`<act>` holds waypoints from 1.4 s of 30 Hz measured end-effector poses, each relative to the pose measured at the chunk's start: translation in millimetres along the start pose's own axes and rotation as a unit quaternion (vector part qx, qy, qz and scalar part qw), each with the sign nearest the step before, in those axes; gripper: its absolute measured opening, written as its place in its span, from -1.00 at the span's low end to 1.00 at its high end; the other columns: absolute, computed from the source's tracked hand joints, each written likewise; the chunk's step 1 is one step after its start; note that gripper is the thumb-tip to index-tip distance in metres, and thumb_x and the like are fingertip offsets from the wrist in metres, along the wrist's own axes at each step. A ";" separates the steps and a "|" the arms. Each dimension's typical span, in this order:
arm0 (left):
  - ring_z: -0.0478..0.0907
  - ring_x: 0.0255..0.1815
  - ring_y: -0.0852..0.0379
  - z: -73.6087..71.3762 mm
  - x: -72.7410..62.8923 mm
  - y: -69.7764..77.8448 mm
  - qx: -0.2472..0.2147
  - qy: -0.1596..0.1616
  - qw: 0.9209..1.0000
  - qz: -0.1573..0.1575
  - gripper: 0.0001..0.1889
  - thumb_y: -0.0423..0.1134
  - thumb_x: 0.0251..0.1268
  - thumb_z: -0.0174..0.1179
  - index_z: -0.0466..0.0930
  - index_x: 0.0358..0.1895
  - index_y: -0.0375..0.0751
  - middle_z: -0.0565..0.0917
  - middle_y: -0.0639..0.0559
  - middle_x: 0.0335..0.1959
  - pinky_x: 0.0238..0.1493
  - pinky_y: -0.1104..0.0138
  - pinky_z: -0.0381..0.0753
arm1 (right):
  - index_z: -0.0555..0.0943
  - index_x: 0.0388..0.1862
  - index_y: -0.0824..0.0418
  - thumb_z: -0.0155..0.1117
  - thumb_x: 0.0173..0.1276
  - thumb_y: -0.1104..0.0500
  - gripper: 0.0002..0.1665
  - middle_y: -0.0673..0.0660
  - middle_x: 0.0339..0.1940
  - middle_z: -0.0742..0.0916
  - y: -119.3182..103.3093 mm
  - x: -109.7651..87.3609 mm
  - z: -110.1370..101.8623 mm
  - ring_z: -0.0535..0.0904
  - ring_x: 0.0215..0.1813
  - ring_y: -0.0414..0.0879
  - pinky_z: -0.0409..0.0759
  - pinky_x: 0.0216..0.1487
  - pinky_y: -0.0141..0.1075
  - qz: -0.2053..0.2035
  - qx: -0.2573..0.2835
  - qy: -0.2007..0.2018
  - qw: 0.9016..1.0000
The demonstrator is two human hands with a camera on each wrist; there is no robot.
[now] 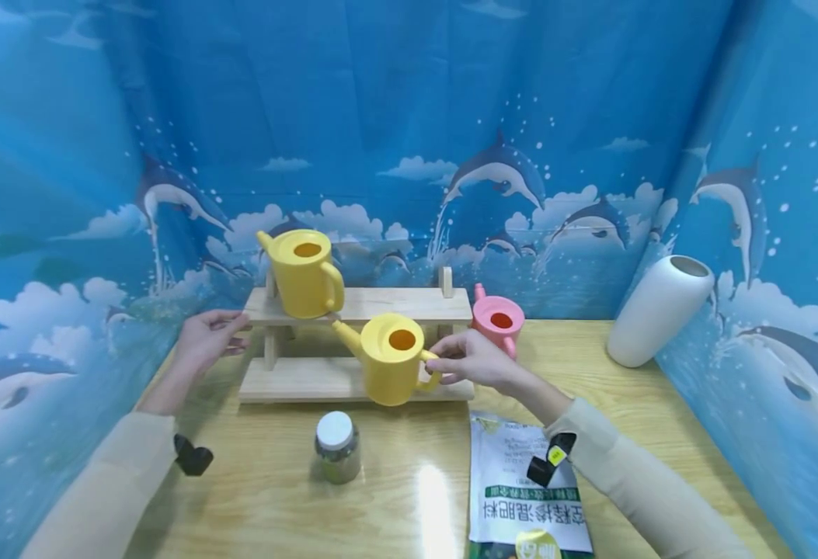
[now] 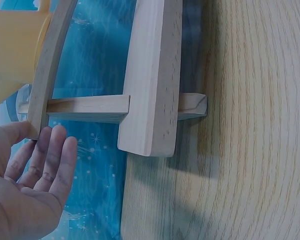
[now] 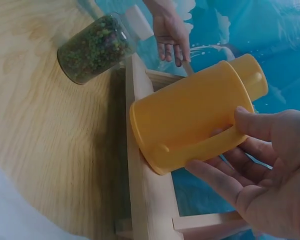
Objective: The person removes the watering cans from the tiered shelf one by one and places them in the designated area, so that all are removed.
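My right hand (image 1: 475, 359) grips the handle of a yellow watering can (image 1: 389, 373), its thumb on top of the handle in the right wrist view. That can stands at the front of the lower board of a two-tier wooden shelf (image 1: 297, 380), its spout toward the left. At the shelf's left end, my left hand (image 1: 209, 338) pinches the tip of the upper board; the left wrist view shows the thumb on one face and fingers (image 2: 37, 162) by the other. A second yellow watering can (image 1: 304, 276) rests on the upper board's left part.
A pink watering can (image 1: 498, 318) stands behind the shelf's right end. A white vase (image 1: 660, 310) leans at the far right. In front are a white-lidded jar (image 1: 337, 450) of small green and dark beads and a printed bag (image 1: 520, 473). Dolphin-print curtains (image 1: 409, 140) surround the table.
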State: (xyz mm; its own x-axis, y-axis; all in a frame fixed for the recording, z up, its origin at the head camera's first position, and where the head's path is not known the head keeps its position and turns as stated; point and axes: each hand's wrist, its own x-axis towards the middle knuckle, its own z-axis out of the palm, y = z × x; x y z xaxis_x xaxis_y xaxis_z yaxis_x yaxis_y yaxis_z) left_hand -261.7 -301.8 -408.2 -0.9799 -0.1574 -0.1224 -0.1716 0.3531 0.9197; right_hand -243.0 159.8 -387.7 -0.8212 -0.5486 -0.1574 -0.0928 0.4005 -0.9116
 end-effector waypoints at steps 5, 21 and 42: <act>0.74 -0.33 0.48 -0.9 1.6 -2.2 -0.003 -0.006 1.000 0.005 -0.29 0.11 0.63 0.11 0.33 0.55 -0.37 0.70 -0.30 0.28 -0.06 0.39 0.88 | 0.65 0.20 0.48 0.37 0.53 0.18 -0.57 0.30 -0.01 0.81 0.4 -19.9 -9.7 0.78 -0.03 -0.07 0.83 0.17 0.13 0.010 0.022 -0.001 1.000; 0.76 -0.32 0.44 1.0 -0.2 1.0 0.017 0.015 1.000 -0.002 -0.32 0.13 0.62 0.13 0.40 0.51 -0.34 0.73 0.02 0.05 -0.07 0.37 0.89 | 0.63 0.31 0.36 0.24 0.64 0.04 -0.51 0.02 0.07 0.82 -10.1 -106.4 -88.1 0.77 0.15 -0.15 0.88 0.12 -0.16 -0.009 0.027 0.113 0.993; 0.75 -0.30 0.47 -0.2 -1.0 -0.4 0.022 0.003 1.000 0.008 -0.32 0.15 0.62 0.12 0.40 0.52 -0.31 0.69 -0.24 0.27 0.07 0.26 0.88 | 0.68 0.23 0.20 0.34 0.54 -0.06 -0.54 -0.34 -0.24 0.79 36.2 -129.4 -163.3 0.81 -0.17 -0.39 0.87 -0.07 -0.41 0.056 0.095 0.326 0.939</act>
State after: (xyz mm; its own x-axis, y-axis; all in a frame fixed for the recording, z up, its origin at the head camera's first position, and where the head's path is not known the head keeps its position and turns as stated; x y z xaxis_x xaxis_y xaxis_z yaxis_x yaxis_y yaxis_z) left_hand -260.6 -301.9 -408.4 -0.9820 -0.1568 -0.1056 -0.1603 0.3951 0.9046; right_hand -232.1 365.1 -338.3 -0.9958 0.0788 -0.0468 0.0656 0.2574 -0.9641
